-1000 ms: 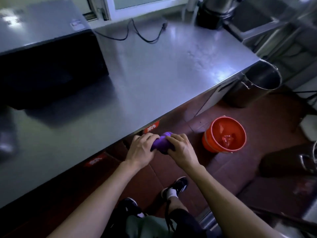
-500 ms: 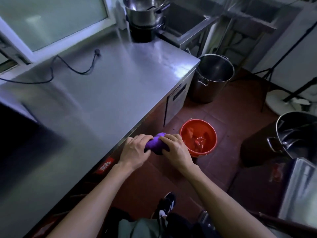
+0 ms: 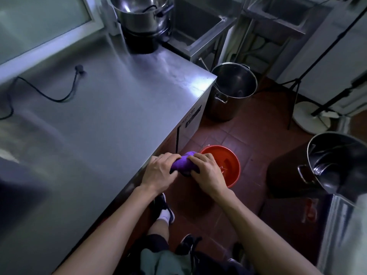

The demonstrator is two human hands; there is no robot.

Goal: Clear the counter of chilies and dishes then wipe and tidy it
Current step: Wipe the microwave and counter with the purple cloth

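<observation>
Brushed steel counter (image 3: 111, 124), smooth with a dull sheen; fuzzy purple cloth (image 3: 183, 163); glossy orange plastic bucket (image 3: 231, 165); shiny metal pot (image 3: 232, 90); matt reddish floor tiles (image 3: 248, 139).

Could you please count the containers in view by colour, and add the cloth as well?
Steel pots: 3
Red bucket: 1
Purple cloth: 1, gripped by left hand and right hand
Total: 5
</observation>
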